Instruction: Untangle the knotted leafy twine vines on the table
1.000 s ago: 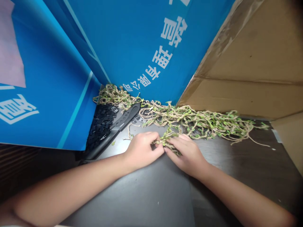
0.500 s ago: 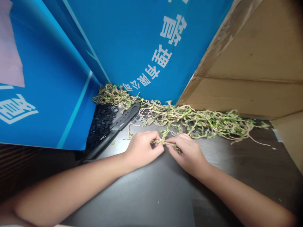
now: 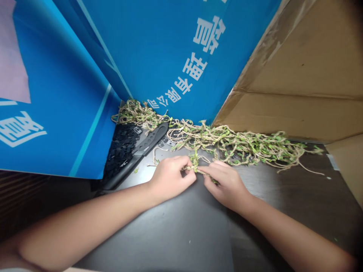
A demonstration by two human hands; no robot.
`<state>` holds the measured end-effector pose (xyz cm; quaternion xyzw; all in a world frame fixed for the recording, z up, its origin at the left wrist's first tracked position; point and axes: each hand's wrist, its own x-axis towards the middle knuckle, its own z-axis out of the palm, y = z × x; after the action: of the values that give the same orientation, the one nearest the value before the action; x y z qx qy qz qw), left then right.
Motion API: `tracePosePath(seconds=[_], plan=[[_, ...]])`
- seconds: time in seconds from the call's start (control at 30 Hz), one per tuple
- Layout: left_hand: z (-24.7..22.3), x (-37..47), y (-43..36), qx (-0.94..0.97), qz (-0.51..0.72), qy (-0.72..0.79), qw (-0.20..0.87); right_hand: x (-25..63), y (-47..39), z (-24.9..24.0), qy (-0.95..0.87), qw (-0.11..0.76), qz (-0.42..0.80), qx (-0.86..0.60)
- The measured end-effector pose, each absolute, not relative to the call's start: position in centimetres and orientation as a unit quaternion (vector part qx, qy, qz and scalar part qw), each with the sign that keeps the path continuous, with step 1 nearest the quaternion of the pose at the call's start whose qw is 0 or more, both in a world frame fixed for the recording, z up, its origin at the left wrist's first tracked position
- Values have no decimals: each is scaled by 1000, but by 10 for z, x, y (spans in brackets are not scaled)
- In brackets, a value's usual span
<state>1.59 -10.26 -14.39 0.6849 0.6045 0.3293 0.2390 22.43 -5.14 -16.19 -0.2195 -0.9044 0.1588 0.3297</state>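
My left hand (image 3: 171,174) pinches a leafy twine strand (image 3: 194,166) between thumb and forefinger near the middle of the view. Close on its right, my right hand (image 3: 227,183) is closed on the same strand, its forefinger reaching toward the left fingertips. Green leaves and a thin twine loop stick up between the two hands. Behind them a long heap of leafy twine (image 3: 249,145) stretches to the right. Another leafy twine bundle (image 3: 136,113) lies at the back left corner.
A black-handled tool (image 3: 141,153) lies left of my left hand, beside a pile of small black pieces (image 3: 117,145). Blue panels (image 3: 170,49) stand behind and at left, a cardboard wall (image 3: 306,75) at right. The grey tabletop (image 3: 170,234) is below my arms.
My right forefinger has stretched left toward the left fingertips, and its thumb has moved slightly away. The leaves between the hands stand a bit differently. My left hand has barely moved.
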Motion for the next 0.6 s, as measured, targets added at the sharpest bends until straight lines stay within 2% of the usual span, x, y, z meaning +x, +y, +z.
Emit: tracePosePath(seconds=[0.27, 0.6], plan=[[-145, 15, -100, 683, 331, 608, 233, 227, -52, -164, -911, 313, 142, -226], [-145, 14, -99, 675, 348, 602, 248, 227, -51, -158, -878, 325, 233, -264]])
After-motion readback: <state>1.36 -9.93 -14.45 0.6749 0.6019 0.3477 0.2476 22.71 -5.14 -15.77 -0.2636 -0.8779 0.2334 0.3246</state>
